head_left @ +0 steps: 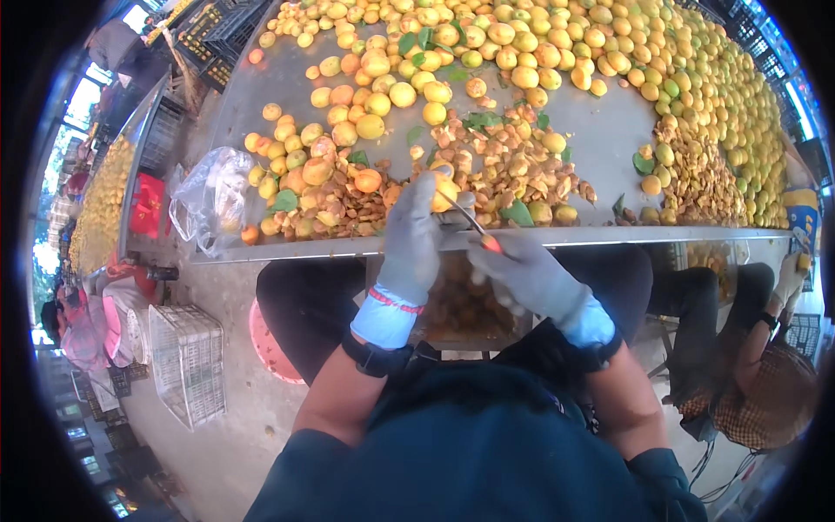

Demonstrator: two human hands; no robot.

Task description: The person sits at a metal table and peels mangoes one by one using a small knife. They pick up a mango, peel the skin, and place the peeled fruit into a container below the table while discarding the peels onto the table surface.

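Observation:
My left hand (410, 244), in a grey glove, grips a yellow apricot (445, 191) just above the near edge of the metal table (600, 165). In my gloved right hand (532, 277) is a small knife (468, 217) with a thin metal blade and an orange-and-black handle. Its blade reaches up to the apricot; whether the tip is inside the fruit cannot be made out. Right behind both hands lies a heap of brownish-orange scraps (509, 155) that look like pits and peelings. Whole apricots (370, 127) and a few green leaves surround it.
A large bank of apricots (626, 39) covers the table's far and right side, beside a second scrap heap (703, 187). A clear plastic bag (217, 196) hangs at the left corner. On the floor stand a white crate (187, 361) and a pink basin (271, 344). Another person (770, 374) sits at right.

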